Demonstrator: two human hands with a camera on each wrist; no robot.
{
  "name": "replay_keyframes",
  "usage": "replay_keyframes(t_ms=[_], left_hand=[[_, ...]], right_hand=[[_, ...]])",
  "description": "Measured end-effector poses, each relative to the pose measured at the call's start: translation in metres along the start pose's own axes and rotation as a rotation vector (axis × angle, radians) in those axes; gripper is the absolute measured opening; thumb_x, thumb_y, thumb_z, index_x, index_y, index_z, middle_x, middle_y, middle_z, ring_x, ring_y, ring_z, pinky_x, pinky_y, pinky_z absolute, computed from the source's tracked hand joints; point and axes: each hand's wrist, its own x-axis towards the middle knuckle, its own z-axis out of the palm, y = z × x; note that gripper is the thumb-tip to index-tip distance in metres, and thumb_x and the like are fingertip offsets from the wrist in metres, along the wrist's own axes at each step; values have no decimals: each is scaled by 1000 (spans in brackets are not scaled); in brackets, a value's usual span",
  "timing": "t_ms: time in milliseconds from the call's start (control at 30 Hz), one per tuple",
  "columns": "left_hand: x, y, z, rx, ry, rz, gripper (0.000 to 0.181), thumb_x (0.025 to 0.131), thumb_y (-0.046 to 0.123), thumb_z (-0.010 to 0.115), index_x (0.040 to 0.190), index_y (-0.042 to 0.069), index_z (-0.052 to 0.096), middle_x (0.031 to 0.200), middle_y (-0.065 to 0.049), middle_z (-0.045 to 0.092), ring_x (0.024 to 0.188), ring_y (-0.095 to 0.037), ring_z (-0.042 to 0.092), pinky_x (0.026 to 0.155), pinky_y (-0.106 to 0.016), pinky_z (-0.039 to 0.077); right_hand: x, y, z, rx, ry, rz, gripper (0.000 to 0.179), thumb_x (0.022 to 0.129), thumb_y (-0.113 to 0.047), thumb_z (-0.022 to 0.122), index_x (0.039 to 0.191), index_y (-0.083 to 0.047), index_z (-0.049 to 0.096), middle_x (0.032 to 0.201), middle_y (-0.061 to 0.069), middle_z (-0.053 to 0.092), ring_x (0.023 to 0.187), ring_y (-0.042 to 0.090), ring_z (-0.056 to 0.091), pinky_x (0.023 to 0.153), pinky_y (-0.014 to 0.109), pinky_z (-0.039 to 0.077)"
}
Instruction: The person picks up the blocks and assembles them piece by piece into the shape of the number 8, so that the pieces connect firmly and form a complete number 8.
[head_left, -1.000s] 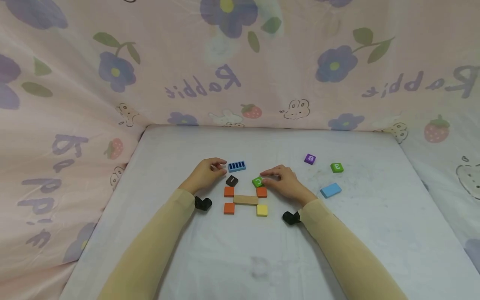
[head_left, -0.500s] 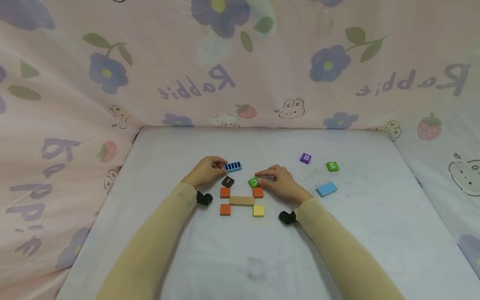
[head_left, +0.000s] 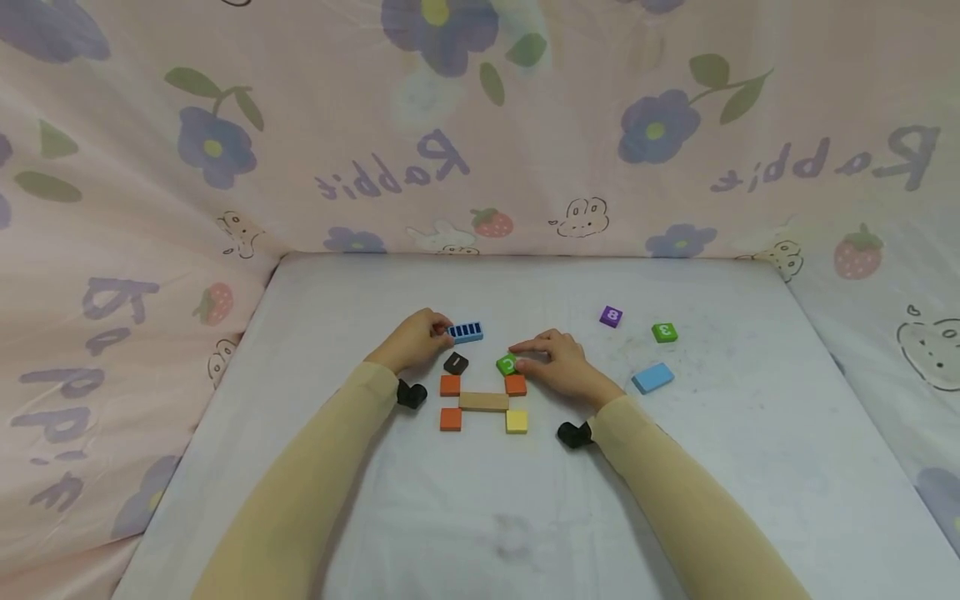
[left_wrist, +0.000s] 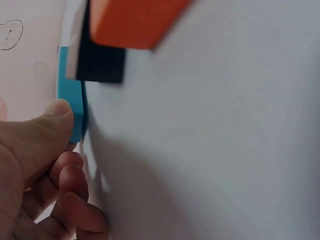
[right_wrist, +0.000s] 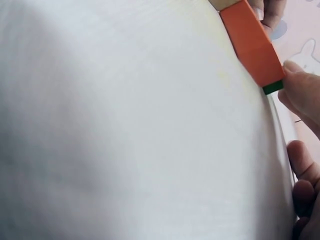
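My left hand [head_left: 416, 340] pinches the left end of a light-blue block with dark stripes [head_left: 466, 332]; in the left wrist view the thumb presses on the blue block [left_wrist: 70, 95]. My right hand [head_left: 558, 364] has thumb and index finger about a small green block marked with a white letter [head_left: 506, 364]. In the right wrist view only a sliver of the green block [right_wrist: 273, 87] shows behind an orange block [right_wrist: 252, 45]. A black block with a white mark [head_left: 456, 363] lies between the hands. Below it, orange squares [head_left: 450, 385] and a yellow one [head_left: 517, 422] flank a wooden bar [head_left: 483, 402].
To the right lie a purple block with a white character [head_left: 611, 317], a green block marked 3 [head_left: 664, 333] and a plain light-blue block [head_left: 653, 378]. A printed pink curtain [head_left: 525, 125] hangs along the back and sides of the white table [head_left: 735, 467].
The left hand has reached the striped block and now pinches its end. The right hand keeps its place at the green block. The head view has shifted slightly.
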Motion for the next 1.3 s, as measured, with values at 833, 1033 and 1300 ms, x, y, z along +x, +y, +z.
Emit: replay_keyframes(t_ms=[833,1033,1300], left_hand=[[5,22,14,14,-144,56,29,95,28,63,120,13,64,104,0,60,94,-17,56,87,-35,46],[8,26,13,-47,-150,22,26,95,33,62,115,16,67,102,0,60,94,-20,54,87,-37,44],[13,17,12,-93,-168,-30,22,93,34,66,109,19,70,96,-2,61,88,-20,55,79,-33,45]], right_hand=[[2,6,2,-2,18,-18,29,89,-52,63,117,-41,66,122,-1,46,113,25,35,94,48,26],[1,3,1,-1,22,-10,29,90,-50,64,117,-40,67,122,-1,46,113,26,35,95,49,25],[1,3,1,12,13,-6,28,90,-50,64,116,-41,67,121,-2,46,113,25,34,95,49,25]])
